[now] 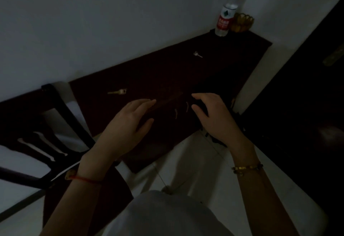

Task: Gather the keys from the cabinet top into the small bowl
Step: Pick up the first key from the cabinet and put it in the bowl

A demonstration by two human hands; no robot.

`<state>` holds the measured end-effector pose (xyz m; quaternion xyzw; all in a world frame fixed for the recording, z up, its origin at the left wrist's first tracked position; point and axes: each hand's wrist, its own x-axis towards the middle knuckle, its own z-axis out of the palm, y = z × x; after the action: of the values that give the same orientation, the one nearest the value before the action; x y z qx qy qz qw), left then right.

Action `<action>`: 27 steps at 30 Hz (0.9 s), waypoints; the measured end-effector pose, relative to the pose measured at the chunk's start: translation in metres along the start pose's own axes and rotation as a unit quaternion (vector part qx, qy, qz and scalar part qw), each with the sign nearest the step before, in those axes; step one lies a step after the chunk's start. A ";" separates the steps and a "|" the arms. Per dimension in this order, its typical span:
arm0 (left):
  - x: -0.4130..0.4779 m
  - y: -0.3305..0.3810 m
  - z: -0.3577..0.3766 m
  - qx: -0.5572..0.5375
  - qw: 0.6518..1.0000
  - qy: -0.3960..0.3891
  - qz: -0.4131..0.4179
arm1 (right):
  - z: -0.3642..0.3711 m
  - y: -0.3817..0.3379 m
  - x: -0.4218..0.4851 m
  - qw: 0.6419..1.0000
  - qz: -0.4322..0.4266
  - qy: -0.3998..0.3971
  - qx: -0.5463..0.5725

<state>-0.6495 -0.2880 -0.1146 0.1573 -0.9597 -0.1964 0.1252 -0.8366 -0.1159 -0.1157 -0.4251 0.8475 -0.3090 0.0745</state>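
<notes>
Head view, dim light. Cabinet top [167,72]: dark wood against the wall, taken as landmark. Keys, count two certain: brass key [117,92] on the top toward its left end; silver key [197,54] on the top toward its far end. Two pale slivers [181,109] at the top's near edge may be further keys or drawer pulls; cannot tell. Small bowl [242,22]: count one, amber, at the top's far corner. Bottle [226,15]: count one, touching or just beside the bowl. Left hand [126,124] and right hand [216,116]: both spread, empty, apart, hovering over the top's near edge. Hazards, judged: in this gloom a key could be missed against the dark wood; a key swept carelessly could slide off the edge; reaching for the bowl could topple the tall bottle.
</notes>
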 end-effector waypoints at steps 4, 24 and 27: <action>0.026 -0.024 -0.004 0.008 1.000 0.001 -0.029 | 0.012 0.002 0.043 0.999 -0.013 -0.029 0.007; 0.070 -0.128 0.003 0.007 0.958 0.078 -0.274 | 0.114 -0.029 0.228 0.954 -0.219 -0.203 -0.025; 0.078 -0.136 0.007 0.005 0.950 0.084 -0.300 | 0.126 -0.029 0.246 0.945 -0.238 -0.223 -0.032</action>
<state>-0.6893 -0.4321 -0.1639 0.4542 -0.8554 -0.2057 0.1402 -0.9226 -0.3757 -0.1655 -0.6749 0.6926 -0.1873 0.1724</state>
